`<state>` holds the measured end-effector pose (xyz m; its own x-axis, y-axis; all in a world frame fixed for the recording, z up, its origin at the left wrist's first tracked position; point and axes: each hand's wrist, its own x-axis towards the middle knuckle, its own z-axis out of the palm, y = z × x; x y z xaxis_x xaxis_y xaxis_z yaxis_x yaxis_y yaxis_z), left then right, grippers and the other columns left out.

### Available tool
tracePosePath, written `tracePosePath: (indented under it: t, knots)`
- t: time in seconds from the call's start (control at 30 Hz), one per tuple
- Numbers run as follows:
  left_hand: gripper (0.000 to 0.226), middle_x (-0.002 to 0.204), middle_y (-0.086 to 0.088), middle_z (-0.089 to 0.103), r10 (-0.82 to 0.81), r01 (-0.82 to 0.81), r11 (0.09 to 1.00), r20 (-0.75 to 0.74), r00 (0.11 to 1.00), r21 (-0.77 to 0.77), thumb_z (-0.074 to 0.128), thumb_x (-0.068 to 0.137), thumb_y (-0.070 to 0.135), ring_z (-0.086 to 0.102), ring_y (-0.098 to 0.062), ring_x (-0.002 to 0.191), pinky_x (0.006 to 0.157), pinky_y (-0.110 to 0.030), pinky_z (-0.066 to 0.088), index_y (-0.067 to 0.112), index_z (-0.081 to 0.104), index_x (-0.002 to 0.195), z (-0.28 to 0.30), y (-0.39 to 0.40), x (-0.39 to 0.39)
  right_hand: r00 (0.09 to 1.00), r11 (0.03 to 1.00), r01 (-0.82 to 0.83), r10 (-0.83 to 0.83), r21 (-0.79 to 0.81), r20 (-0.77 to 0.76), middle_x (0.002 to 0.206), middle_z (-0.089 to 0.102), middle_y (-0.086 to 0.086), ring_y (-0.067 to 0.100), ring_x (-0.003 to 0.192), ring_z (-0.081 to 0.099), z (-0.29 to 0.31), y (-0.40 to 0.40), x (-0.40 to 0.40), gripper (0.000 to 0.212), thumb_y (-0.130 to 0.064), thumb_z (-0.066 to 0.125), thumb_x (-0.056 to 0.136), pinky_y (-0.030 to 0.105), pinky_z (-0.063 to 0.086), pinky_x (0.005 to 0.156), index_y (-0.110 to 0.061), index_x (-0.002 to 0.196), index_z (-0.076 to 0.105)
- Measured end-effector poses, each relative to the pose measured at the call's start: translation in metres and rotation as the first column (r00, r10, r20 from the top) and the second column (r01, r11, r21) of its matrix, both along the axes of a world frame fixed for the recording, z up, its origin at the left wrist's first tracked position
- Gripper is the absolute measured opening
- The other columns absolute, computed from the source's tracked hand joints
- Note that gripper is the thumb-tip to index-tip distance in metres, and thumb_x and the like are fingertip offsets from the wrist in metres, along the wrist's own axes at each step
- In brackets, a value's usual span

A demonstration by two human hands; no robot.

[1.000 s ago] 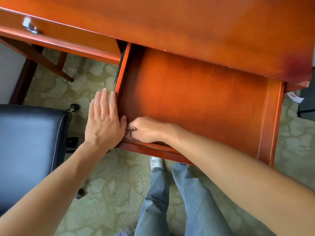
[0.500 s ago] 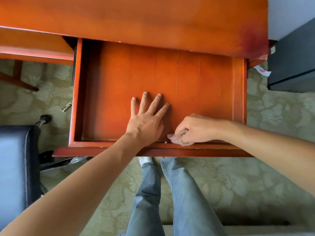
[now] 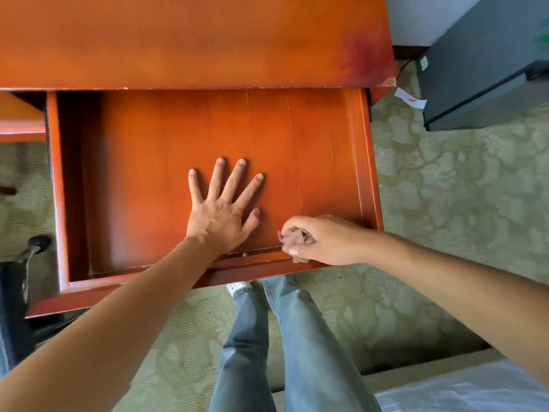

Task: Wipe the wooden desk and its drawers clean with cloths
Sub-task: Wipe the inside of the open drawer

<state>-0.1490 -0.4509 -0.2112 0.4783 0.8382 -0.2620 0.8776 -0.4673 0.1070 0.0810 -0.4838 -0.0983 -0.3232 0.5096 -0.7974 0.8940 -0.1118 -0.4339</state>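
The reddish wooden desk (image 3: 184, 40) fills the top of the view, and its wide drawer (image 3: 368, 162) stands pulled out below it. Nothing lies on the drawer's bare wooden floor except my hands. My left hand (image 3: 221, 211) presses flat on that floor, fingers spread and straight. My right hand (image 3: 319, 240) grips a small crumpled brownish cloth (image 3: 294, 237) at the drawer's front inner edge, right of the left hand. Most of the cloth is hidden inside the fist.
A black cabinet (image 3: 481, 63) stands at the right of the desk, with a white tag (image 3: 411, 99) on the carpet beside it. A black office chair (image 3: 12, 304) is at the left edge. A second drawer front (image 3: 20, 120) shows at the left. My jeans-clad legs (image 3: 273, 346) stand under the drawer.
My left hand went from the drawer's left rim onto the drawer floor, fingers spread. My right hand dragged the cloth rightward along the front inner edge.
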Motion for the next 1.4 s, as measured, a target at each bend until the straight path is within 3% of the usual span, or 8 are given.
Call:
tracePosePath:
  t: [0.23,0.4,0.57,0.8,1.07,1.23,1.33,1.4]
  knots:
    - [0.073,0.173,-0.011,0.011,0.043,-0.054,0.989,0.081,0.996,0.141,0.031,0.097,0.066,0.011,-0.037,0.159,0.116,-0.077,0.001,0.039,0.021,0.164,-0.008,0.010,-0.018,0.976,0.978,-0.205,0.207,-0.028,0.063,0.072,0.058,-0.014,0.004,0.067,0.057,0.005,0.020,0.078,0.031,-0.008,0.055,0.097,0.027,0.051,0.080,-0.023,0.070,0.059]
    - [0.076,0.174,-0.011,0.009,0.074,-0.081,0.988,0.060,0.995,0.135,0.028,0.095,0.070,0.004,-0.040,0.159,0.116,-0.079,0.002,0.040,0.017,0.165,-0.008,0.008,-0.015,0.695,0.644,-0.716,0.618,0.271,0.368,0.081,0.049,-0.002,0.019,0.084,0.042,-0.005,0.045,0.084,0.017,0.000,0.061,0.091,0.036,0.045,0.066,-0.016,0.092,0.056]
    - [0.075,0.174,-0.011,0.012,0.081,-0.093,0.981,0.079,0.994,0.169,0.030,0.096,0.069,0.005,-0.038,0.160,0.117,-0.077,0.002,0.041,0.019,0.164,-0.011,0.007,-0.018,0.658,0.402,-0.751,0.384,0.525,0.647,0.082,0.052,0.008,0.026,0.087,0.043,-0.027,0.135,0.095,0.021,0.007,0.075,0.074,0.046,0.048,0.084,-0.004,0.087,0.064]
    - [0.072,0.174,-0.009,0.013,0.082,-0.103,0.976,0.112,0.990,0.190,0.030,0.097,0.067,0.004,-0.036,0.160,0.119,-0.076,0.002,0.041,0.020,0.164,-0.013,0.007,-0.020,0.694,0.430,-0.694,0.187,0.578,0.695,0.136,0.050,0.021,0.038,0.133,0.040,-0.039,0.115,0.112,0.057,-0.007,0.058,0.090,0.051,0.029,0.121,0.005,0.144,0.044]
    - [0.073,0.174,-0.006,0.008,0.089,-0.102,0.975,0.074,0.993,0.198,0.025,0.098,0.070,0.001,-0.035,0.161,0.119,-0.076,0.004,0.041,0.015,0.164,-0.015,0.008,-0.020,0.671,0.554,-0.740,0.650,0.383,0.357,0.118,0.065,0.000,0.021,0.112,0.057,-0.011,0.001,0.123,0.029,-0.010,0.066,0.093,0.044,0.048,0.106,-0.016,0.121,0.070]
    - [0.073,0.175,-0.006,0.007,0.091,-0.099,0.977,0.051,0.995,0.189,0.024,0.098,0.069,0.000,-0.035,0.161,0.119,-0.076,0.003,0.042,0.013,0.165,-0.015,0.009,-0.019,0.806,0.516,-0.563,0.172,0.646,0.566,0.118,0.054,0.013,0.032,0.110,0.044,-0.039,0.109,0.100,0.030,-0.008,0.051,0.094,0.047,0.046,0.090,-0.005,0.123,0.058]
    - [0.075,0.175,-0.006,0.007,0.095,-0.103,0.977,0.051,0.994,0.188,0.026,0.097,0.068,0.001,-0.034,0.161,0.119,-0.075,0.003,0.039,0.014,0.165,-0.013,0.008,-0.018,0.890,0.542,-0.092,-0.332,0.835,0.313,0.120,0.056,0.013,0.033,0.112,0.048,-0.062,0.139,0.039,0.034,0.000,0.061,0.093,0.048,0.049,0.090,-0.007,0.126,0.054]
    - [0.075,0.174,-0.006,0.013,0.112,-0.128,0.972,0.088,0.990,0.198,0.032,0.097,0.064,0.006,-0.031,0.161,0.121,-0.073,0.004,0.033,0.022,0.165,-0.012,0.009,-0.018,0.798,0.371,0.315,-0.602,0.874,-0.033,0.117,0.058,0.013,0.031,0.109,0.054,-0.069,0.137,-0.015,0.018,-0.008,0.065,0.095,0.046,0.050,0.093,-0.006,0.113,0.060]
